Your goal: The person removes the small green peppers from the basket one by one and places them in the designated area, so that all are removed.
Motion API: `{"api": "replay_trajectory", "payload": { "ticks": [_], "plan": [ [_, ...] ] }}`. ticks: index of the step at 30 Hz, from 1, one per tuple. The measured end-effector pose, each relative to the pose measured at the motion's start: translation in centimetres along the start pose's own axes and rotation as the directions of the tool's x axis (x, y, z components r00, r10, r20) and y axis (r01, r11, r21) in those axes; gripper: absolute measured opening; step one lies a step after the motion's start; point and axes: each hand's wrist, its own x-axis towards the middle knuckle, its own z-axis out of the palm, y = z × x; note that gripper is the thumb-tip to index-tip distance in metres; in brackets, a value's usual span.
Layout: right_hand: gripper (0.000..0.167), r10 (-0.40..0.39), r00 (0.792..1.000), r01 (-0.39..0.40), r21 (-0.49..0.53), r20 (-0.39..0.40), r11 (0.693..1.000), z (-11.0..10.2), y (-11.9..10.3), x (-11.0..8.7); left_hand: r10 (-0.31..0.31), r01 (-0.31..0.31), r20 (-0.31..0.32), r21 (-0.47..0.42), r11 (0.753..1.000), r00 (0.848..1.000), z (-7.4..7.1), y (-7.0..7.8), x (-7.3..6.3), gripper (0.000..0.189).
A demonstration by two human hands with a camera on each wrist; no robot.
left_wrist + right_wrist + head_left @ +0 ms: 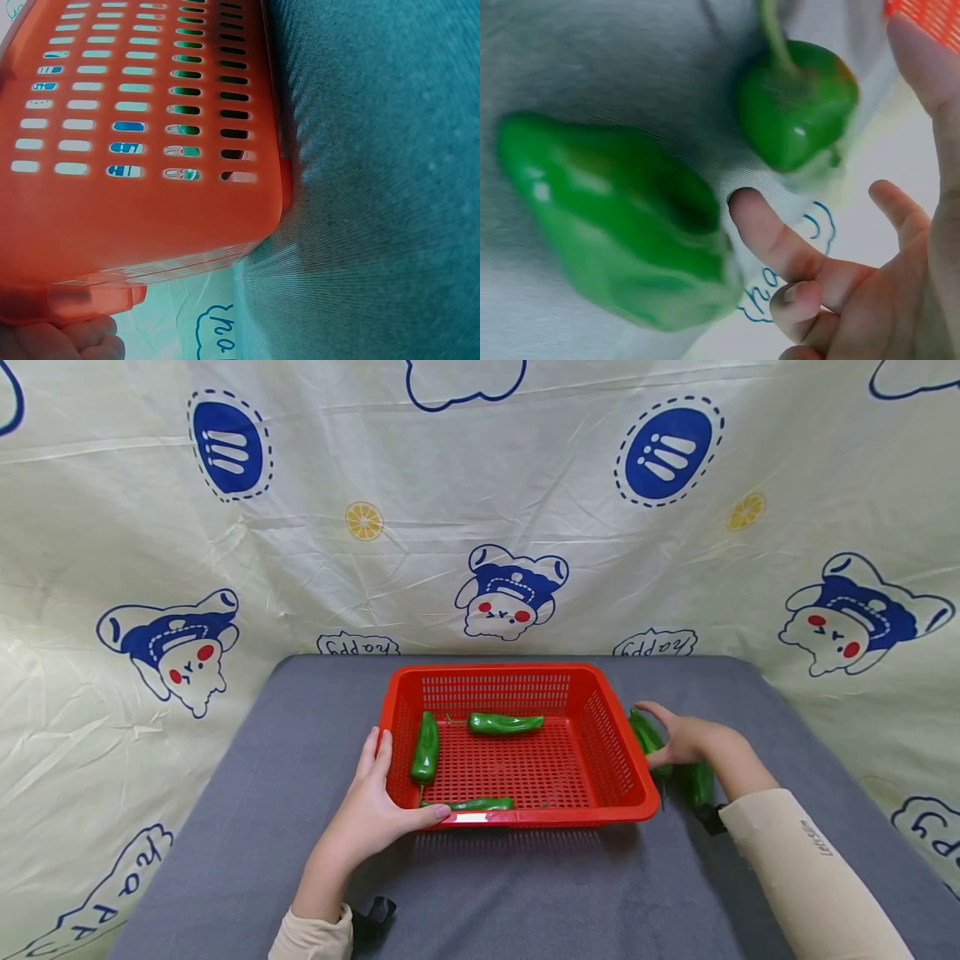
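Peppers (506,723): three lying in the red basket (585,815), two resting beside it on the table (315,718).
Right grip (681,739): spreading near those two, holding nothing.
Left grip (375,810): clasping the basket's near-left corner.
Right wrist view only: showing the pair lying apart.

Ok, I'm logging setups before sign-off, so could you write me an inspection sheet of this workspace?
Surface: grey table, looks cloth-covered.
Job's things: red basket on the table; three green peppers inside it, two more peppers on the table at its right.
Clutter: nothing seen.
Left hand: holds the basket's near left corner, thumb over the rim.
Right hand: fingers spread by the two peppers outside; whether it touches one, I can't tell.
Cables: nothing seen.
Surroundings: pale printed sheet with bears and orange slices, behind and at both sides.
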Motion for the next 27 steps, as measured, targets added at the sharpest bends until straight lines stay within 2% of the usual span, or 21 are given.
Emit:
{"api": "replay_trajectory", "payload": {
  "ticks": [5,12,18,27],
  "plan": [
    [0.118,0.030,0.999,-0.029,0.013,-0.023,0.999,-1.6,-0.9,-0.7,-0.001,0.001,0.003,0.001,1.000,1.000,0.0,0.0,0.0,0.129],
    [0.116,0.012,0.986,-0.007,0.033,-0.165,0.999,-4.9,-3.3,-1.6,0.004,-0.004,0.000,0.004,1.000,1.000,-0.1,0.1,0.0,0.129],
    [0.110,-0.053,0.968,0.090,0.145,-0.244,0.985,-6.8,-6.3,-1.6,0.000,0.000,0.002,0.000,1.000,1.000,-0.1,0.1,0.0,0.130],
    [0.103,-0.124,0.940,0.193,0.192,-0.319,0.962,-8.2,-10.5,-1.1,0.001,-0.001,0.000,0.001,1.000,1.000,0.0,0.0,0.0,0.129]
  ]
}}
